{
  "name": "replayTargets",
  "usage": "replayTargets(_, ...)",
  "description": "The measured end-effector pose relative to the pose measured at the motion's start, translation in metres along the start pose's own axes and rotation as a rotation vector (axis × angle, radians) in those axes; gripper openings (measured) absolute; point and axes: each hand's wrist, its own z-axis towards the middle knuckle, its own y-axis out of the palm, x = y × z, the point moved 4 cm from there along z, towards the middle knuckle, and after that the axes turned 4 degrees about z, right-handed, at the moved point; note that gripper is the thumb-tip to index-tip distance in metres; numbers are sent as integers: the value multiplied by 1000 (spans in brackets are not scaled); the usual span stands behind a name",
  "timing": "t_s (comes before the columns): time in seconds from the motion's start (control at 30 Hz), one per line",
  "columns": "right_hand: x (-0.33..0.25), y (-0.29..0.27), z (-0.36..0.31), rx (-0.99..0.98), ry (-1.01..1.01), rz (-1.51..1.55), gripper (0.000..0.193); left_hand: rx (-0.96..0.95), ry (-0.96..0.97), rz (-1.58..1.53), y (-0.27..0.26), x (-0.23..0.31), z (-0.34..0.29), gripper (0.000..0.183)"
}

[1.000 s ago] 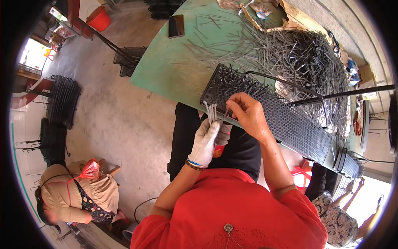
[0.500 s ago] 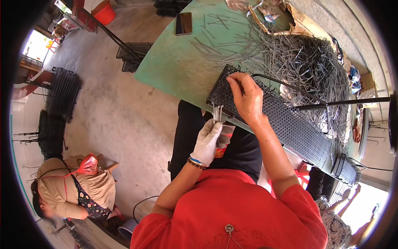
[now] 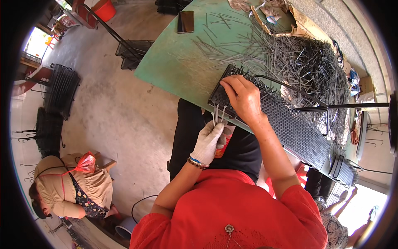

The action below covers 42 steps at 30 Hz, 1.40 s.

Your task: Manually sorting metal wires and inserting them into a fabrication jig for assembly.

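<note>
My left hand [image 3: 207,143], in a pale glove, is closed round a small bunch of thin metal rods [image 3: 216,114], their hooked or bent tips standing up from the fingers. Just above it, my bare right hand [image 3: 244,98] is over the left end of a long black rack [image 3: 292,128] full of small holes. Its thumb and fingers are pinched together; whatever they grip is too small or hidden to name. Dark rods [image 3: 248,76] stick up from holes along the rack's far edge. The rack lies along the near edge of a green table [image 3: 166,58].
Loose rods [image 3: 306,62] are heaped behind the rack, below a torn carton [image 3: 304,27]. A black bar frame [image 3: 344,106] reaches across the rack. A phone [image 3: 185,21] lies at the back. One person [image 3: 74,186] bends at lower left; another [image 3: 338,226] works at lower right.
My right hand has shifted slightly left and down over the rack, its fingers lower. One rod in my left hand now leans apart from the others.
</note>
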Motion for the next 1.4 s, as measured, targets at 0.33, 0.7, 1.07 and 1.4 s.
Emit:
replayTargets(0.33, -5, -9, -5, -15, 146, 143, 17, -23, 14, 17, 6, 11, -5, 25)
replayTargets(0.7, 6, -14, -10, -251, 317, 439, 12, -166, 49, 210, 17, 19, -6, 30)
replayTargets(1.07, 13, -20, 2, 157, 245, 212, 11, -125, -59, 70, 11, 11, -2, 23)
replayTargets(1.4, 10, -10, -4, 161, 33, 56, 11, -82, -89, 31, 11, 12, -3, 21)
